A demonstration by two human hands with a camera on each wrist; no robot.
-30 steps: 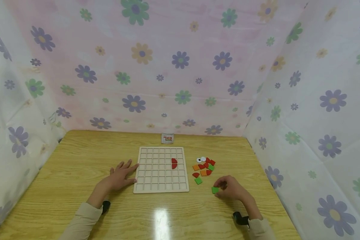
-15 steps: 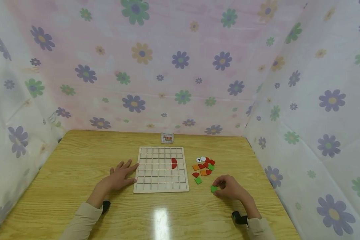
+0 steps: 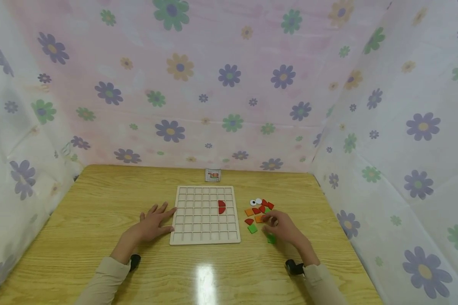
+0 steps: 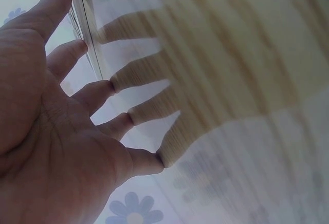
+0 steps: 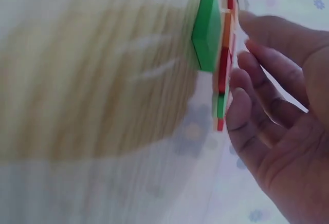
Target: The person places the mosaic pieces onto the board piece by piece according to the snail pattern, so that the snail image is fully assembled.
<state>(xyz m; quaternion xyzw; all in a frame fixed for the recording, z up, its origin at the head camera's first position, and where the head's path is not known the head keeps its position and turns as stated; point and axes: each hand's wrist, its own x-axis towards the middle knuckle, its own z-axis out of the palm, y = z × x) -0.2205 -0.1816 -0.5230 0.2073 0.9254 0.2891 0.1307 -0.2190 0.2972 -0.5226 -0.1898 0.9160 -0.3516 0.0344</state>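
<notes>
My left hand (image 3: 149,225) lies with spread fingers at the left edge of a pale wooden grid board (image 3: 188,242); in the left wrist view its fingertips (image 4: 121,122) rest on the tabletop. Two red quarter-round pieces (image 3: 222,206) sit in neighbouring squares at the board's right. My right hand (image 3: 285,228) hovers at a group of small tiles, fingers loosely bent with nothing seen between them. Nearest to it are an orange square tile (image 3: 258,219) and, partly hidden below the hand, a green square tile (image 3: 271,239). The right wrist view shows a green tile (image 5: 207,34) apart from the fingers.
Beside the board lie a white eye piece (image 3: 253,203), a red quarter-round piece (image 3: 249,221), another green square tile (image 3: 252,228) and several more tiles. A small picture card (image 3: 213,175) is behind the board on the wooden table (image 3: 110,190). Flowered cloth walls surround it.
My right hand slid the green square tile slightly left, let it go, then moved up and left over the other tiles. The left hand has stayed at the board.
</notes>
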